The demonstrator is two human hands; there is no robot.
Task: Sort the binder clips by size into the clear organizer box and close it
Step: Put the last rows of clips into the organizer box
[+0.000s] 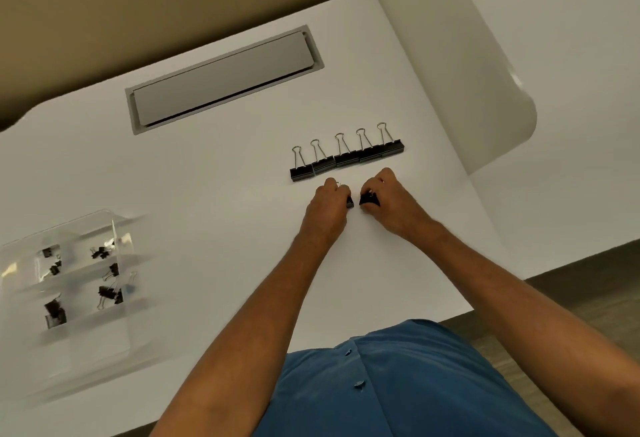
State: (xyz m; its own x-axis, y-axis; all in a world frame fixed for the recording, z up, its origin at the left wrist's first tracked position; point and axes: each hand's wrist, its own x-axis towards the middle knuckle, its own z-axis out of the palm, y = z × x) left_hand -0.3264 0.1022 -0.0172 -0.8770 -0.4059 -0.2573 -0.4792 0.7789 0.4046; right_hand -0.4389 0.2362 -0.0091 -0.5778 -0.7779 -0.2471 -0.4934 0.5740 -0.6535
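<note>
Several large black binder clips (346,156) lie in a row on the white desk, wire handles pointing away from me. Just in front of that row, my left hand (327,206) grips a small black binder clip (350,201), a wire loop showing above its fingers. My right hand (388,199) grips another small black binder clip (369,199) with curled fingers. The two hands sit close together, nearly touching. The clear organizer box (114,301) stands open at the far left, blurred, with small black clips in several of its compartments.
A grey cable-tray flap (221,78) is set into the desk behind the clips. A white curved divider panel (485,97) rises at the right. The desk's front edge runs near my blue shirt (398,384).
</note>
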